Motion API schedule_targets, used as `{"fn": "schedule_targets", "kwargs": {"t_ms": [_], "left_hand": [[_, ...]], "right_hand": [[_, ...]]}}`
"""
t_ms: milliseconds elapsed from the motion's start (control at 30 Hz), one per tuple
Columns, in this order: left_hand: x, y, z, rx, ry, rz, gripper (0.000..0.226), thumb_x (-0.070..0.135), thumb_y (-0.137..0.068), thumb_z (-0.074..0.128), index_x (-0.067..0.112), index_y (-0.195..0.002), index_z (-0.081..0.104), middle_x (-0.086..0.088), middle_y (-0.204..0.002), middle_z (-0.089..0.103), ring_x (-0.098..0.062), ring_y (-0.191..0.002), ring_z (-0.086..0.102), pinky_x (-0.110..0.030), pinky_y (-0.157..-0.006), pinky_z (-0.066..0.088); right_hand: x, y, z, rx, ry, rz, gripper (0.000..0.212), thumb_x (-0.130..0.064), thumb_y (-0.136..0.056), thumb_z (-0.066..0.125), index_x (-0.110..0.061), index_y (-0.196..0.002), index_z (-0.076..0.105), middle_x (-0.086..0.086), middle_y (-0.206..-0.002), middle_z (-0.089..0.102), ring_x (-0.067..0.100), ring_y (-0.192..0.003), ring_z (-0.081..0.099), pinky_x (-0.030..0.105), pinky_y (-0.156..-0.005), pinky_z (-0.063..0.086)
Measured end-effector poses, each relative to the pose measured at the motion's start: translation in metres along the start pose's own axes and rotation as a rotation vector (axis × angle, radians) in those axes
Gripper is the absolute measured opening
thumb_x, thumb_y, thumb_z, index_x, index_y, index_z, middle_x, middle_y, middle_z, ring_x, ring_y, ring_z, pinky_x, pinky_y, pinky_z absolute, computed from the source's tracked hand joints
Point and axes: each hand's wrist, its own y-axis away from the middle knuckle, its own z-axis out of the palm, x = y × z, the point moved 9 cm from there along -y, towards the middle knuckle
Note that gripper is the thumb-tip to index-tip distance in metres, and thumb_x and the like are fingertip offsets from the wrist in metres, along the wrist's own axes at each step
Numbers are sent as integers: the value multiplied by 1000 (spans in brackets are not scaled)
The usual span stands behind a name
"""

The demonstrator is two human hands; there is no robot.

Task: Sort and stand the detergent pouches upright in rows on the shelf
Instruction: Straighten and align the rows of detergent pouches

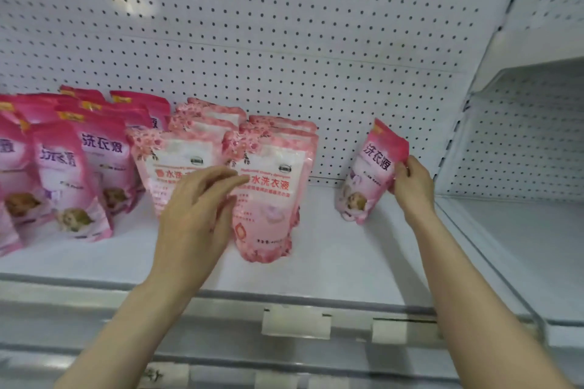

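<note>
A white pegboard back panel (284,25) fills the upper view, and below it runs the white shelf (331,256), with a neighbouring shelf bay (521,230) to the right past a slanted divider. On the left of the shelf stands a cluster of magenta detergent pouches (63,174), upright in several rows, the front ones leaning slightly. Just beside them, in the middle, stand the pale pink blossom-print pouches (268,186) in two upright rows, one pouch behind another; the front right one sits nearest the shelf edge. Well apart to the right, near the back panel, a single magenta pouch (369,174) stands tilted, its top leaning right. The left hand (199,208) reaches in front of the pale pink rows with fingers straight and loosely together, covering the front left pouch; whether it actually touches is unclear. The right hand (410,186) pinches the upper right edge of the single magenta pouch, fingers curled round it. A white price tag holder (295,322) sits on the shelf's front rail.
</note>
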Motion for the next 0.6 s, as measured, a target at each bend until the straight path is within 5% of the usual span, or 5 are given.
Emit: {"fn": "schedule_targets", "kwargs": {"t_ms": [200, 333, 433, 600], "left_hand": [[55, 38, 76, -295, 185, -80, 31, 19, -89, 63, 19, -120, 66, 0, -114, 64, -16, -97, 63, -31, -85, 49], [63, 62, 141, -563, 337, -357, 70, 38, -81, 74, 20, -142, 44, 3, -135, 54, -11, -110, 57, -32, -94, 50], [68, 71, 173, -658, 527, -497, 81, 36, -74, 80, 20, -143, 41, 3, -135, 56, -12, -116, 57, -36, -99, 50], [73, 69, 196, -692, 622, -503, 54, 32, -74, 75, 21, -123, 55, 5, -118, 68, -12, -101, 67, -41, -91, 54]], "right_hand": [[0, 49, -28, -187, -258, -55, 28, -44, -86, 44, -23, -93, 61, 18, -97, 68, 25, -80, 60, 63, -82, 52], [-4, 75, -34, -255, -340, -41, 24, -36, -93, 46, -16, -94, 60, 24, -102, 66, 22, -80, 58, 63, -84, 51], [-7, 86, -39, -290, -436, -17, 20, -26, -99, 51, -9, -96, 60, 25, -100, 67, 20, -80, 59, 50, -80, 55], [-18, 89, -46, -390, -463, -21, 23, -13, -80, 79, -13, -101, 69, 6, -94, 77, 18, -82, 72, 32, -72, 58]]}}
